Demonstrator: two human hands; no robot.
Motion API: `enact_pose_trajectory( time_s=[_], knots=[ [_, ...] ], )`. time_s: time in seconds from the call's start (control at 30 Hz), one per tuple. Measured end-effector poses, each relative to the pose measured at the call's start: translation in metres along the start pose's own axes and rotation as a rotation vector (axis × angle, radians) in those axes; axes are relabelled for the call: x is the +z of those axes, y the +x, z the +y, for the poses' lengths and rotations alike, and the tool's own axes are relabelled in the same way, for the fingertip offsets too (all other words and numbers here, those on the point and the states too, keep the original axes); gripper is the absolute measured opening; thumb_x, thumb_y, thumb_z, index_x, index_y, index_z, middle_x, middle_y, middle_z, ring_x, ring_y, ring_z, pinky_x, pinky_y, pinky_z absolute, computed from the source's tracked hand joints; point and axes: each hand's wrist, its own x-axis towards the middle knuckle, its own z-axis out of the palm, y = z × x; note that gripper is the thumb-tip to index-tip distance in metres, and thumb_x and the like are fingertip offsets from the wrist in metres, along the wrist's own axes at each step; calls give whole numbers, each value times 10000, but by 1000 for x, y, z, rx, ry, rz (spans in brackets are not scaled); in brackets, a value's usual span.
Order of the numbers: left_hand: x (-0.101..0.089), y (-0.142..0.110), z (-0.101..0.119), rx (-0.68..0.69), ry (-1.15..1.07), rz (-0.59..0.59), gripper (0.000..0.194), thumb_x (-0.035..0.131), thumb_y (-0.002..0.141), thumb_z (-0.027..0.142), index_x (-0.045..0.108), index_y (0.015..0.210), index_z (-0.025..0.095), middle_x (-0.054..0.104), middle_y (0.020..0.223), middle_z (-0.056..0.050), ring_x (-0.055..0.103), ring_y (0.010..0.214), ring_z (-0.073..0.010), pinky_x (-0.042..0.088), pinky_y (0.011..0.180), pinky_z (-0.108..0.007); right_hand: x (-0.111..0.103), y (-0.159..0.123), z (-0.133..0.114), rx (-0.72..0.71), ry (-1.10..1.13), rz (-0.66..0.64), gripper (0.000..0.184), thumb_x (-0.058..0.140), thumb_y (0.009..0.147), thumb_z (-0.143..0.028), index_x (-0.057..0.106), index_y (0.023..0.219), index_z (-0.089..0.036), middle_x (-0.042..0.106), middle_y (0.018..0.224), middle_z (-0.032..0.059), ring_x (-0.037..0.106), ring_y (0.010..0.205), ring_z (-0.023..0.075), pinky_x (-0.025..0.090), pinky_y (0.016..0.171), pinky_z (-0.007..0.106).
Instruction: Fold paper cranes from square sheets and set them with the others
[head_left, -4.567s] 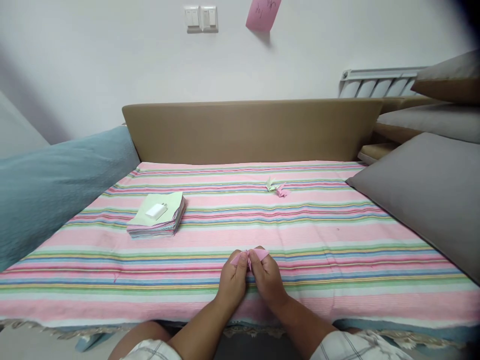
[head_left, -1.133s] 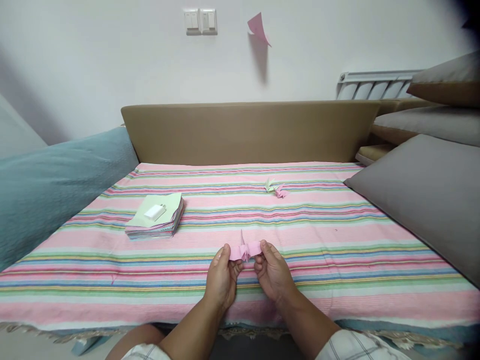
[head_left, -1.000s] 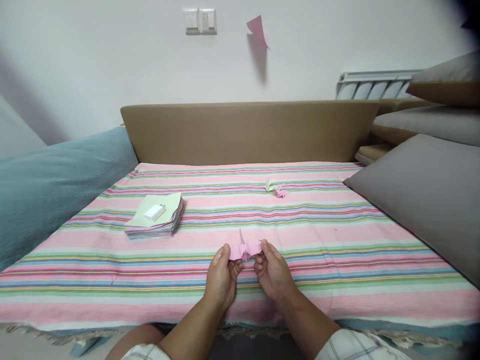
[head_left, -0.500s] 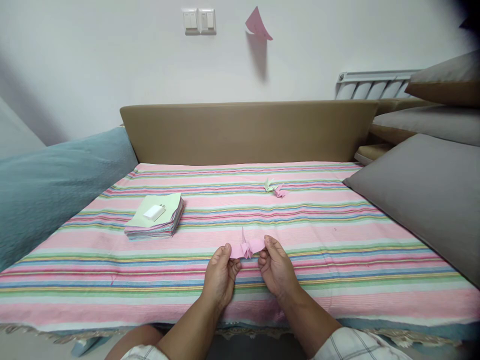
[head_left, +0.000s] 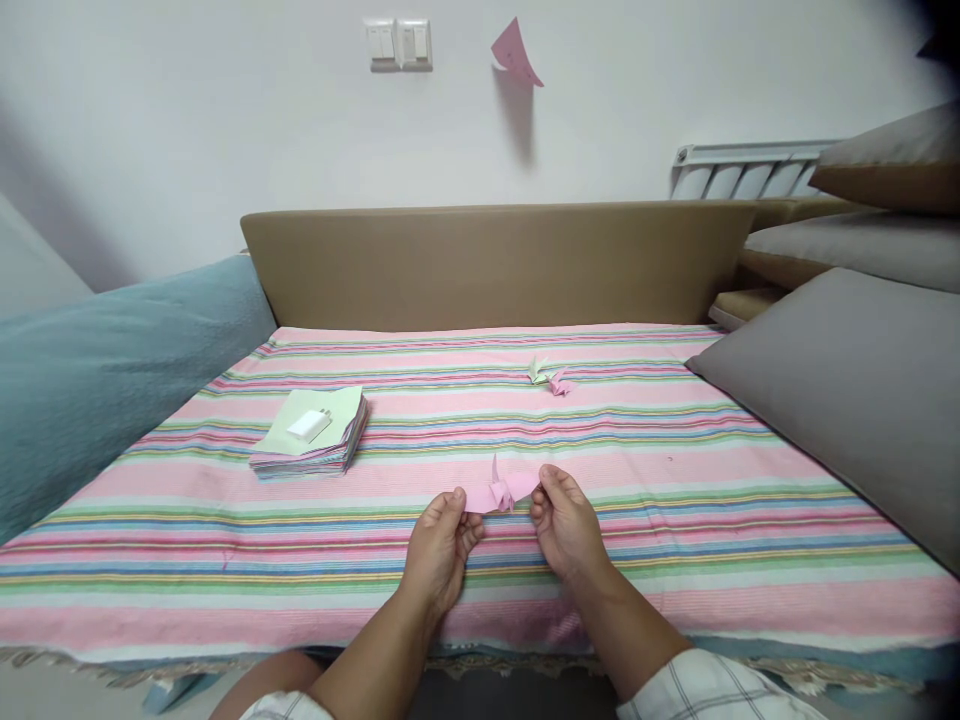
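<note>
A pink origami crane (head_left: 501, 493) is stretched between my two hands, its wings spread sideways and a thin point sticking up from its middle. My left hand (head_left: 441, 545) pinches the tip of the left wing between thumb and fingers. The right wing tip sits in the pinch of my right hand (head_left: 566, 520), slightly higher than the left. Farther back on the striped cloth lie a pale green folded crane (head_left: 538, 371) and a pink folded crane (head_left: 559, 383), close beside each other.
A stack of coloured paper (head_left: 311, 462) lies on the striped cloth (head_left: 420, 420) at left, a white charger plug (head_left: 309, 425) on top. Grey cushions (head_left: 840, 390) line the right side, a blue-covered armrest (head_left: 127, 360) the left. Behind stands a brown backrest (head_left: 495, 265).
My right hand has moved a little to the right and up, drawing the crane's wings wider. The crane's body has shifted slightly right; my left hand stays nearly in place.
</note>
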Motion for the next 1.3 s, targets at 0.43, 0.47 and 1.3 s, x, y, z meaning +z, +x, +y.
enact_pose_trajectory(
  time_s=[0.43, 0.47, 1.3],
  knots=[
    [-2, 5, -3, -27, 50, 21, 298, 735, 663, 326, 485, 709, 169, 535, 549, 43, 602, 576, -102, 526, 590, -223, -7, 7, 4, -88, -300, 82, 274, 729, 637, -344, 634, 864, -226, 605, 907, -5, 552, 764, 121, 490, 549, 186],
    [-2, 5, -3, -29, 46, 26, 293, 732, 668, 318, 483, 709, 170, 531, 548, 45, 604, 576, -104, 526, 590, -225, -7, 7, 5, -116, -351, 56, 265, 720, 645, -360, 636, 858, -226, 605, 874, -7, 545, 740, 122, 479, 543, 191],
    [-9, 6, -1, -24, 46, -53, 282, 708, 682, 387, 560, 762, 161, 464, 579, 60, 580, 576, -104, 522, 608, -261, -10, 19, -14, -481, -903, -105, 255, 607, 708, -449, 685, 694, -206, 645, 732, 30, 547, 697, 195, 413, 686, 301]
  ],
)
